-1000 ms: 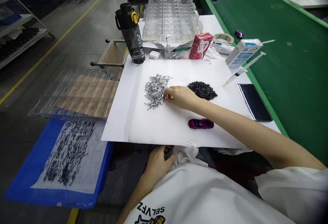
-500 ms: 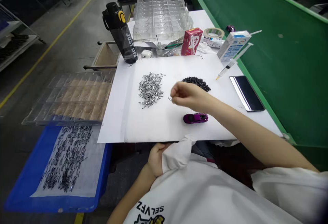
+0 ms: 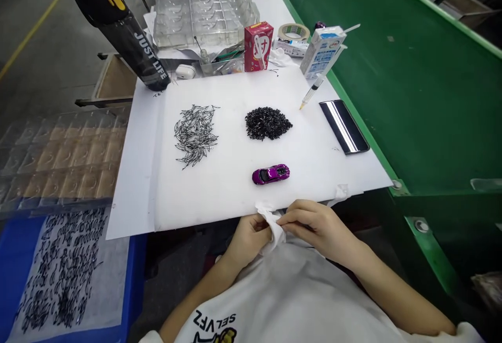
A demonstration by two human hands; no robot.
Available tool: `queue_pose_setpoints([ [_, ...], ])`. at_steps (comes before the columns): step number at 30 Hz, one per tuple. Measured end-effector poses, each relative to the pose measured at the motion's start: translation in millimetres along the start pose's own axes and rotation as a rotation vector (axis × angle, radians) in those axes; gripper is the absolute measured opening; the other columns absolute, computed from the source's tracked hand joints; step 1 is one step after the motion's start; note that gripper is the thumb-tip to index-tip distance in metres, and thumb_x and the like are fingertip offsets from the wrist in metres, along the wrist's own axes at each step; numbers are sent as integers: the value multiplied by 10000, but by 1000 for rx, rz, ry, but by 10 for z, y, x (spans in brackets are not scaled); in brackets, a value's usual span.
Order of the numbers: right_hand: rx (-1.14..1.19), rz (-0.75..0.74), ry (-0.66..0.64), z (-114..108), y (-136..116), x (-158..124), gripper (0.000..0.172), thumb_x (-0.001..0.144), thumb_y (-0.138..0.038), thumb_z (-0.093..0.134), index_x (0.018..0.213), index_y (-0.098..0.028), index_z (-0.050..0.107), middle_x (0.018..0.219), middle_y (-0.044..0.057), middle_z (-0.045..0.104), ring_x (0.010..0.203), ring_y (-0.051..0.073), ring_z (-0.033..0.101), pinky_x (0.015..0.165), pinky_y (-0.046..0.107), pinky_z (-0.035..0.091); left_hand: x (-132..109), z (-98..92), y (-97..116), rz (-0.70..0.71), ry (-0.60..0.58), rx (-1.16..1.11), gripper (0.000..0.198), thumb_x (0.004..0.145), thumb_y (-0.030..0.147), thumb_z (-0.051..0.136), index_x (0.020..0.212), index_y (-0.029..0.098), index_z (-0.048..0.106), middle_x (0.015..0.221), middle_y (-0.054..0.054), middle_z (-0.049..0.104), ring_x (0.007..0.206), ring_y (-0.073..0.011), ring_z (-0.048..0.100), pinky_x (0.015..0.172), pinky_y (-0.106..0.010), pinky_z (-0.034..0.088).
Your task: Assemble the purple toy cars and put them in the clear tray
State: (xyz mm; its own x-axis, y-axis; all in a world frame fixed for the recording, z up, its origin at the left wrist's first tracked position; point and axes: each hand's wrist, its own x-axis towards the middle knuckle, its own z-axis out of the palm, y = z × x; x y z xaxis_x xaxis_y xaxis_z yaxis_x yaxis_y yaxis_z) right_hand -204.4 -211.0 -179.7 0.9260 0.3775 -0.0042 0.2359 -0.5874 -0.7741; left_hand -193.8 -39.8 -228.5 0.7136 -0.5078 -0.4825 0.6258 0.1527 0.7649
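Just below the table's front edge, my left hand (image 3: 248, 239) is closed on a bunched white shirt hem (image 3: 276, 232). From the other side my right hand (image 3: 319, 226) pinches the same cloth with its fingertips. Any small part between the fingers is too hidden to make out. On the white board (image 3: 219, 189) above my hands lies a purple toy car (image 3: 271, 174). Behind it is a heap of small black pieces (image 3: 268, 123). A loose pile of thin black-edged clear pieces (image 3: 195, 135) spreads to the left.
A syringe (image 3: 314, 92) leans on a milk carton (image 3: 323, 50); a phone (image 3: 345, 126) lies at the right. Farther back are a black bottle (image 3: 129, 34), a red box (image 3: 258, 46), tape (image 3: 294, 31) and clear trays (image 3: 204, 13). A green barrier (image 3: 376, 71) borders the right.
My right hand has come back from above the board to the shirt hem beside my left hand. The black heap is uncovered. The view has shifted, and the car stays on the board.
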Motion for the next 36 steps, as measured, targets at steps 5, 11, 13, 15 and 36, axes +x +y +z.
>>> queue_pose_setpoints([
  [5, -198, -227, 51, 10, 35, 26, 123, 863, -148, 475, 885, -137, 596, 763, 43, 614, 679, 123, 562, 572, 246, 473, -20, 33, -38, 92, 75, 56, 246, 647, 331, 723, 758, 115, 682, 696, -35, 646, 661, -151, 561, 622, -233, 421],
  [11, -408, -353, 59, -14, 91, 18, 76, 852, -121, 471, 845, -141, 544, 714, 38, 595, 645, 137, 542, 512, 255, 449, -52, 45, -19, 83, 107, 173, 202, 677, 285, 655, 759, 101, 641, 643, -14, 603, 589, -126, 519, 559, -218, 386],
  [13, -331, -284, 101, -122, 120, 12, 77, 859, -134, 466, 856, -163, 537, 733, 32, 598, 657, 128, 551, 534, 245, 458, -129, 16, 75, 55, 105, 344, 164, 715, 254, 581, 778, 111, 626, 678, -19, 614, 605, -138, 534, 558, -222, 386],
  [15, -208, -168, 178, -249, 147, 13, 75, 859, -146, 480, 854, -191, 539, 751, 21, 601, 662, 114, 557, 562, 232, 465, -264, -34, 265, 37, 51, 719, 138, 748, 208, 507, 766, 131, 620, 702, -23, 626, 626, -155, 554, 565, -235, 379],
  [36, 462, 234, 330, -204, 143, 600, 153, 798, -322, 577, 814, -175, 618, 964, 72, 663, 833, 187, 637, 582, 267, 557, 346, -231, 1176, 720, 69, 1470, 204, 731, 217, 597, 916, 195, 512, 836, 6, 645, 800, -157, 585, 704, -284, 473],
])
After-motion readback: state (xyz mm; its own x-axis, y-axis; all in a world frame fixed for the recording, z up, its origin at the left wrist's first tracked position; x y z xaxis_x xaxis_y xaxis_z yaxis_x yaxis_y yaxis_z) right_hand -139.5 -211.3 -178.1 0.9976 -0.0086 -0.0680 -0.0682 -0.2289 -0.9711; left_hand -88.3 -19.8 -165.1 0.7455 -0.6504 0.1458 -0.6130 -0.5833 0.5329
